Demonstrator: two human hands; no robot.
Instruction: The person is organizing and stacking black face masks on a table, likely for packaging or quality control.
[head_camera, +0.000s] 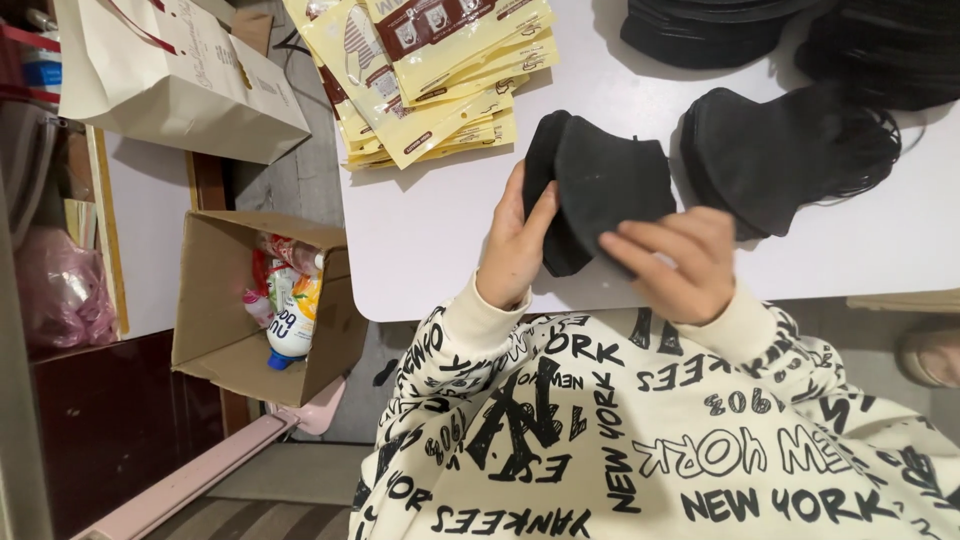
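A small stack of folded black face masks (600, 185) rests near the front edge of the white table (430, 240). My left hand (515, 245) grips the stack's left side, fingers wrapped over its edge. My right hand (675, 262) holds the stack's lower right corner, fingers spread across the top mask. Both sleeves are cream with black lettering.
Another pile of black masks (780, 150) lies right of my hands, with more heaps (800, 30) at the table's far edge. Yellow-and-maroon flat packets (430, 70) are fanned at the far left. Beside the table stand an open cardboard box (215, 300) with bottles and a paper bag (170, 75).
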